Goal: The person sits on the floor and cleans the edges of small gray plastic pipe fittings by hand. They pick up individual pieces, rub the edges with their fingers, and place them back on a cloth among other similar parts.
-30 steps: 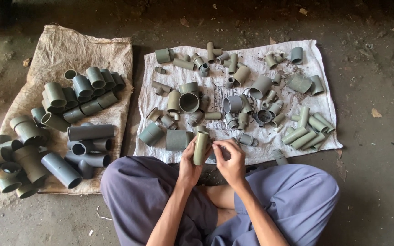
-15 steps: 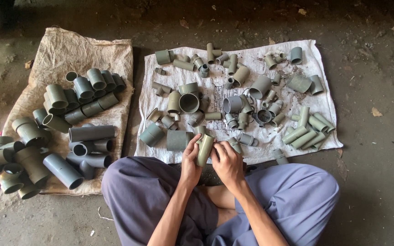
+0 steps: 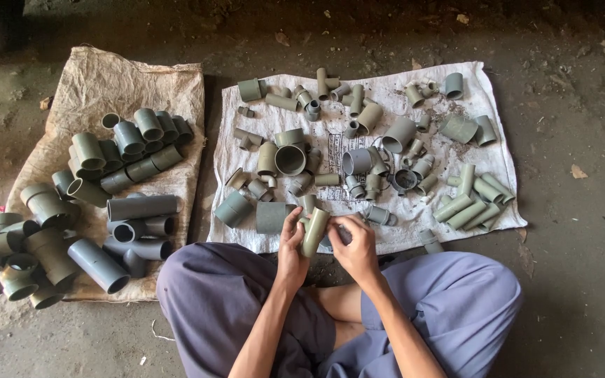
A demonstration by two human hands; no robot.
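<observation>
I sit cross-legged on the ground with both hands raised over the near edge of a white sack point(image 3: 488, 105). My left hand point(image 3: 290, 250) grips a short olive-green pipe piece point(image 3: 314, 231), held upright and slightly tilted. My right hand point(image 3: 353, 245) closes around a darker grey fitting just to the right of that piece, mostly hidden by the fingers. The two hands nearly touch. Directly beyond them lie a grey coupling point(image 3: 272, 216) and a small grey fitting point(image 3: 378, 215).
Several small grey and olive pipe fittings are scattered over the white sack. A brown sack point(image 3: 99, 77) to the left carries several larger grey pipe couplings point(image 3: 141, 208). My knees in blue-grey trousers point(image 3: 456, 301) flank my hands. Dirty bare floor surrounds everything.
The olive pipe piece has stayed in my left hand, turned a little. My right hand has shifted slightly nearer to it. The view has barely moved.
</observation>
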